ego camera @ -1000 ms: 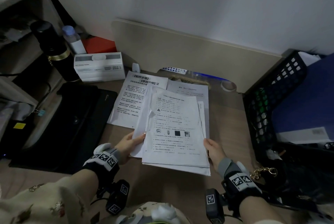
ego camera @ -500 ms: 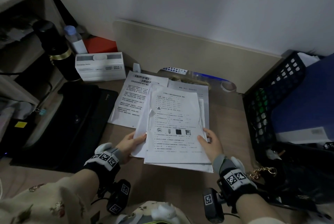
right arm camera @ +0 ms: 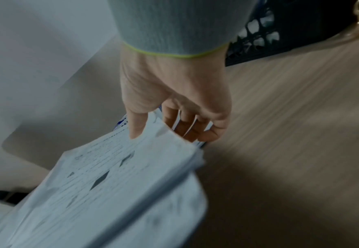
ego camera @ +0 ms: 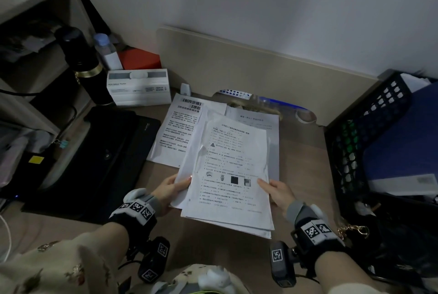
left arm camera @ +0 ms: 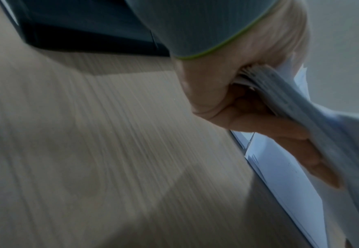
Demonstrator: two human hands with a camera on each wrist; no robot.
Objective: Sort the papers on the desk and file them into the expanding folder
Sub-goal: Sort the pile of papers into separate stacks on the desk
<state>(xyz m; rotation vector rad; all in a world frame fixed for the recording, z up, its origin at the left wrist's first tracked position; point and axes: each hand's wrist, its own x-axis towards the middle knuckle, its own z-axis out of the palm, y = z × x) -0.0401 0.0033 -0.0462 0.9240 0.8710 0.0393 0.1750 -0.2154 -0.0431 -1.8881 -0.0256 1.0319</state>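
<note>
Fingers (right arm camera: 190, 127) of the right hand (ego camera: 280, 193) now clamp the paper stack (ego camera: 231, 175) beside the left hand (ego camera: 169, 190), lifting it off the bench (ego camera: 301, 163) for sorting.

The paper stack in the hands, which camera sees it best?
The head view: the whole paper stack shows, held by the left hand and right hand. The left wrist view shows only its edge; the right wrist view shows a blurred corner.

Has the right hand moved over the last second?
Yes. The right hand slid up the stack of papers, away from the person and toward the beige board at the desk's back.
</note>
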